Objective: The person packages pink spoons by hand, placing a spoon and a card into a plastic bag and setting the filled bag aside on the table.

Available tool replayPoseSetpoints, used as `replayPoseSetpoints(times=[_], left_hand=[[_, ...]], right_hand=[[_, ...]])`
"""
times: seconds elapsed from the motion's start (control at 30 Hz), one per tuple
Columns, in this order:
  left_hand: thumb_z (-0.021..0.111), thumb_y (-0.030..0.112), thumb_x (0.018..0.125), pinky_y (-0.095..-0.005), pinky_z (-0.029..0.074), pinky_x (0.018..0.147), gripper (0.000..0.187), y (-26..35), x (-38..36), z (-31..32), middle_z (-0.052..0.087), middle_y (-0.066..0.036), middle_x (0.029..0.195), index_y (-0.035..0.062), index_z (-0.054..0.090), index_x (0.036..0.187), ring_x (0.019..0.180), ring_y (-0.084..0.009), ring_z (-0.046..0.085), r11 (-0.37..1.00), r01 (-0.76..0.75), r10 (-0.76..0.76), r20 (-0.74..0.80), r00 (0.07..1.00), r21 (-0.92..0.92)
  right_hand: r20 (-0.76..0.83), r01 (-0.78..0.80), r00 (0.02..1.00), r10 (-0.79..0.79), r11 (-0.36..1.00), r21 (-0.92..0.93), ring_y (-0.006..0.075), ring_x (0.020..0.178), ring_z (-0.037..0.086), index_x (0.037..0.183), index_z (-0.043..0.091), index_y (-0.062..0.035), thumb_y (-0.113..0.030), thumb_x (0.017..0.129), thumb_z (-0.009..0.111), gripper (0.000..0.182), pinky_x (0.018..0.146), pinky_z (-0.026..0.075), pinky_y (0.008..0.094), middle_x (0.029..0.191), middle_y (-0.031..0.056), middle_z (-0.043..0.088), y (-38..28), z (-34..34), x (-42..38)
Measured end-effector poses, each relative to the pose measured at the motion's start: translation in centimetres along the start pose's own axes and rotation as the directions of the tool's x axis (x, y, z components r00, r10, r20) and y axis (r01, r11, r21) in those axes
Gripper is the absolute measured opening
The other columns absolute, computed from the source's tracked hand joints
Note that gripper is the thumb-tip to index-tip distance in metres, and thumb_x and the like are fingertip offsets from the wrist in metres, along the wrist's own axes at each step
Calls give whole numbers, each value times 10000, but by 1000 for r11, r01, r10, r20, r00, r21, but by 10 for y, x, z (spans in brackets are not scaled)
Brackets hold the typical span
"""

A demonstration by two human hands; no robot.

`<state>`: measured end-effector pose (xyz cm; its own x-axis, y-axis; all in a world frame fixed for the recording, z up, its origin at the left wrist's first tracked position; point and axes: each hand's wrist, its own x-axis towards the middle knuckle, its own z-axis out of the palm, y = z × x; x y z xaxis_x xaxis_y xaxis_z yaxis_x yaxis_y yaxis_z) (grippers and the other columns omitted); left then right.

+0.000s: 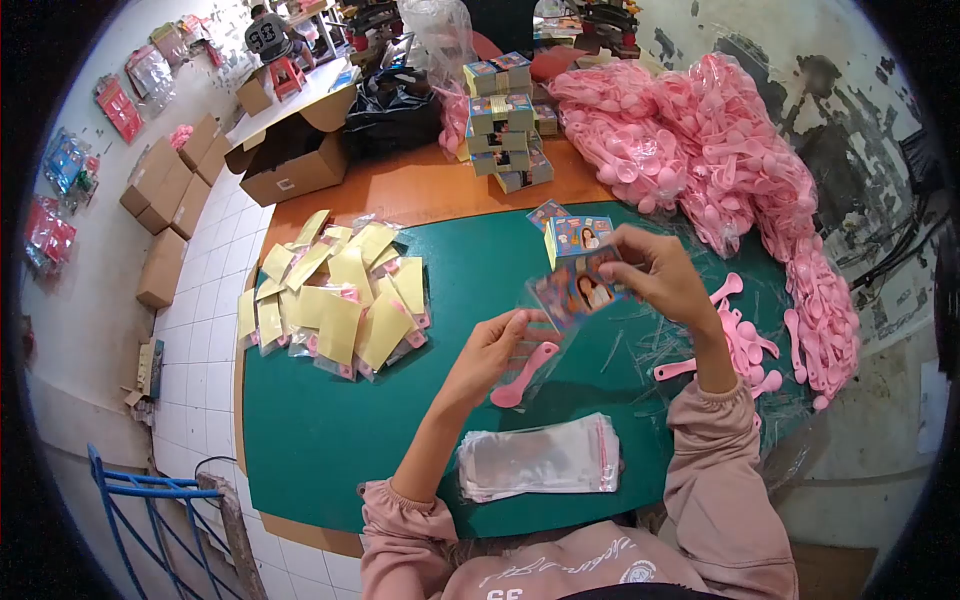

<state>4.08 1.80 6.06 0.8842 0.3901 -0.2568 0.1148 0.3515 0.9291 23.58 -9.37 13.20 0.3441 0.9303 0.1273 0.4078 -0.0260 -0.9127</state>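
My left hand (497, 345) is closed on a clear plastic bag, in which a pink spoon (524, 376) shows below the fingertips. A printed card (583, 290) is pinched in my right hand (652, 268), its lower left part at the bag's opening. Just behind the card stands a small stack of similar cards (580, 236) on the green mat. Nearer my body lies a pile of flat clear bags (538, 459). Loose pink spoons (745, 345) lie beside my right wrist.
Filled packets with yellowish backs (345, 290) are heaped at the left of the green mat (330, 445). Large bags of pink spoons (700, 130) line the right side. Card stacks (500, 125) and an open cardboard box (290, 165) are at the back. A person (268, 38) sits far back.
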Motion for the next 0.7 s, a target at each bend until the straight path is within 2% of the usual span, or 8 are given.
replayPoseSetpoints(times=[0.1, 0.37, 0.43, 0.5, 0.57, 0.6, 0.63, 0.7], left_hand=[[354, 354, 942, -258, 461, 728, 380, -3, -1, 1, 607, -72, 989, 51, 534, 1085, 874, -124, 571, 997, -3, 0, 30, 1000, 78], [400, 286, 939, -210, 417, 671, 342, -8, 0, 4, 576, -4, 851, 16, 547, 1089, 750, -56, 483, 932, -67, -7, 204, 979, 357], [412, 275, 934, -226, 426, 681, 358, -4, -4, 14, 578, -2, 847, 4, 509, 1148, 752, -69, 497, 894, -232, 133, 267, 954, 383], [428, 267, 926, -252, 438, 697, 423, -8, -4, 15, 599, -38, 887, 13, 401, 1264, 747, -95, 518, 909, -113, -1, 274, 962, 401], [441, 271, 918, -273, 447, 716, 534, -26, 0, 13, 612, -83, 930, 45, 241, 1358, 758, -125, 546, 715, -368, 291, 227, 930, 594], [497, 277, 888, -306, 469, 702, 638, -23, -2, 10, 615, -193, 966, 58, 156, 1381, 793, -221, 623, 712, -208, 118, 177, 977, 671], [497, 277, 888, -306, 469, 702, 638, -16, -8, 10, 615, -193, 966, 58, 156, 1381, 793, -221, 623, 710, -208, 121, 174, 977, 673], [561, 233, 857, -288, 467, 710, 635, -5, -18, 8, 629, -171, 923, 39, 225, 1359, 792, -185, 619, 790, -60, -37, 146, 989, 610]], right_hand=[[158, 110, 985, -68, 956, -273, 161, 620, 571, 864, 576, -5, -93, 767, 615, 137, 590, 448, 281, 715, 99, 611, 0, -2, -3], [328, 276, 925, -189, 930, -242, 228, 608, 549, 824, 553, -10, -97, 710, 644, 170, 591, 438, 309, 691, 111, 574, -1, 12, -14], [496, 228, 867, -54, 927, -297, 128, 601, 524, 813, 545, -8, -101, 703, 660, 185, 546, 416, 251, 689, 76, 565, 6, 20, -16], [528, 263, 848, -58, 910, -322, 136, 623, 548, 864, 570, -11, -117, 702, 663, 215, 565, 430, 255, 703, 92, 577, 16, 30, -19], [448, 480, 808, -383, 869, -123, 140, 642, 571, 928, 590, -16, -119, 702, 663, 258, 568, 440, 247, 714, 97, 589, 38, 42, -21], [491, 312, 842, -224, 944, -105, 115, 667, 583, 986, 595, -25, -88, 697, 664, 304, 579, 444, 236, 729, 87, 610, 45, 41, -23], [492, 316, 840, -228, 943, -104, 115, 667, 583, 986, 595, -25, -88, 697, 664, 304, 579, 444, 236, 729, 87, 610, 44, 40, -24], [434, -77, 898, 66, 997, 6, 85, 685, 566, 934, 599, -18, -65, 693, 674, 256, 593, 437, 225, 719, 40, 608, 42, 36, -28]])
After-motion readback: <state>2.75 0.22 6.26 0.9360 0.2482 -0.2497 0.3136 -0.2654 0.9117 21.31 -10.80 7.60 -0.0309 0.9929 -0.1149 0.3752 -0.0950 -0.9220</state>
